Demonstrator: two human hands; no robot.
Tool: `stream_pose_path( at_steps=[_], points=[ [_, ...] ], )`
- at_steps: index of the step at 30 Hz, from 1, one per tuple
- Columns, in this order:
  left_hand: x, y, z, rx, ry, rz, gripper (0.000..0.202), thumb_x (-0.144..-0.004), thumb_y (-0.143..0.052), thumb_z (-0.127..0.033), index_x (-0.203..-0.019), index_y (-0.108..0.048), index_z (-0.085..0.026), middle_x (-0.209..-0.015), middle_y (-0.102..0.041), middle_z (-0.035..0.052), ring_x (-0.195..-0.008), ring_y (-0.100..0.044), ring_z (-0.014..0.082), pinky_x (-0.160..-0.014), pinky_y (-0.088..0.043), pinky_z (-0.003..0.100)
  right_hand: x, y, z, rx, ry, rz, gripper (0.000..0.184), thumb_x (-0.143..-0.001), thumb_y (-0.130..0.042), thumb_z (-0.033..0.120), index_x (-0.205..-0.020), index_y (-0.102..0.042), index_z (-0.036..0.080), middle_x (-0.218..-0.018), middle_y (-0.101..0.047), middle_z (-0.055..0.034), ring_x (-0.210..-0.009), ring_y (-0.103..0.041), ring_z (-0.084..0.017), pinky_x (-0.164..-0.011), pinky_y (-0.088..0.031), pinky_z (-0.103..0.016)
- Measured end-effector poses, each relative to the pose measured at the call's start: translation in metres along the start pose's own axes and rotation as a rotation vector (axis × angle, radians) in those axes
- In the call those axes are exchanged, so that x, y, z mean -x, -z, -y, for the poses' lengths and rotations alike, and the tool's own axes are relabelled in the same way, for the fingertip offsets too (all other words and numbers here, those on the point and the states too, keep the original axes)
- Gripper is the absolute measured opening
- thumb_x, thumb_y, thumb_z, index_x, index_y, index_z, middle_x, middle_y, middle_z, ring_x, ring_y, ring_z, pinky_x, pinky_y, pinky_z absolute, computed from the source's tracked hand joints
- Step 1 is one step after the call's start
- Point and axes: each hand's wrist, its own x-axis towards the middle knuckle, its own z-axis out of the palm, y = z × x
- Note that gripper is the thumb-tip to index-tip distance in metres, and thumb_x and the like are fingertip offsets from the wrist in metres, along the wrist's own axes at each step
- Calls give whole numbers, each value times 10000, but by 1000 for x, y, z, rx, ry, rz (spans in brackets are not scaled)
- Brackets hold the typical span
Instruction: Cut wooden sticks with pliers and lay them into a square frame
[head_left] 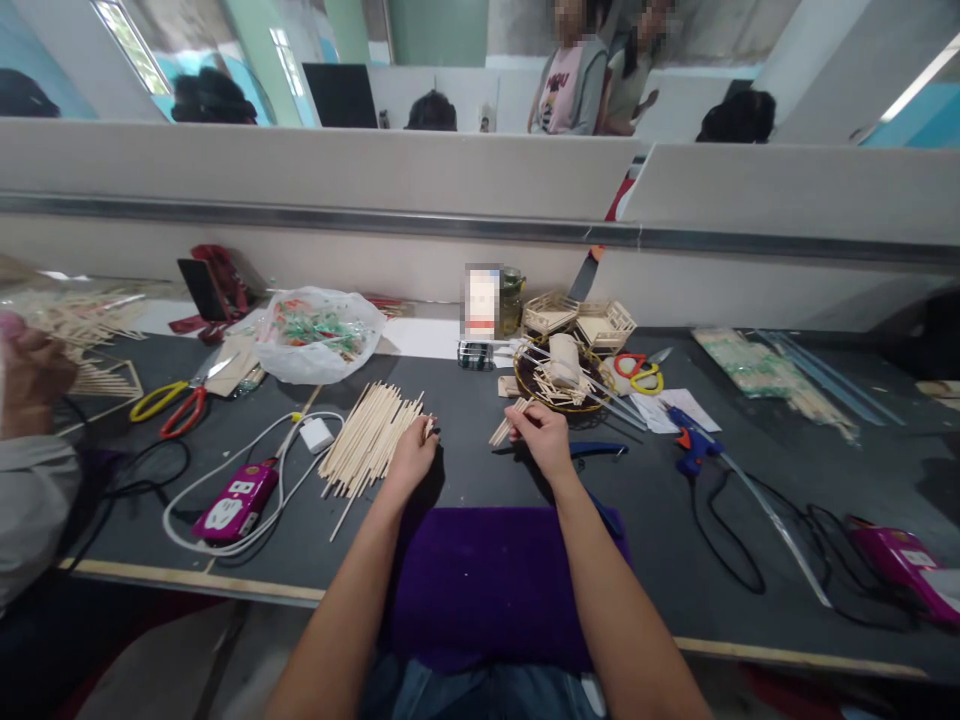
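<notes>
My right hand (543,440) is closed in a pinch on a few short wooden sticks (501,432), which point down to the left just above the dark table. Beside a loose pile of pale wooden sticks (367,440), my left hand (414,450) has its fingers curled together at the pile's right edge. What those fingers hold, if anything, is too small to make out. Behind my right hand stands a round basket (525,368) with short stick pieces and a pale roll (564,360) in it. A purple cloth (495,580) lies between my forearms.
Red-and-yellow scissors (639,376) and a blue glue gun (696,442) with its cord lie right. Left are a purple power box (238,502), a white cable, larger scissors (187,400) and a plastic bag (319,335). A co-worker's hand (34,375) is at far left.
</notes>
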Motion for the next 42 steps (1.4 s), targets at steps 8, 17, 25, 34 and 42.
stream_pose_path(
  at_steps=[8, 17, 25, 34, 42],
  points=[
    [5, -5, -8, -345, -128, 43, 273, -817, -472, -97, -1039, -620, -157, -986, -640, 120, -947, -597, 232, -868, -445, 347, 0, 1, -7, -48, -64, 33, 340, -717, -705, 500, -611, -643, 183, -635, -573, 6, -494, -551, -126, -477, -511, -265],
    [18, -13, -44, -230, -303, -28, 258, -870, -513, -214, -1074, -665, -170, -1132, -664, 137, -1093, -574, 270, -978, -406, 399, 2, -2, -1, -190, -188, 101, 309, -658, -763, 464, -650, -685, 165, -551, -572, 25, -461, -522, -113, -461, -505, -255],
    [14, -49, -84, 583, 0, 524, 419, -684, -713, -529, -708, -671, -113, -609, -632, 30, -552, -571, 127, -547, -426, 237, 0, 6, 8, -266, -287, 127, 272, -609, -795, 412, -636, -705, 156, -560, -637, 4, -469, -523, -102, -449, -462, -223],
    [17, -51, -79, 763, 239, 535, 465, -559, -818, -516, -736, -680, -108, -676, -686, 71, -552, -615, 124, -543, -478, 242, 0, 6, 6, -242, -314, 190, 286, -627, -789, 417, -628, -683, 151, -496, -584, 25, -397, -470, -71, -373, -380, -185],
    [18, -50, -79, 743, 306, 478, 446, -538, -825, -487, -721, -680, -107, -629, -680, 62, -557, -624, 134, -555, -478, 240, -1, 6, 9, -255, -275, 123, 321, -610, -793, 454, -623, -639, 172, -509, -610, 16, -471, -575, -118, -413, -459, -197]
  ],
)
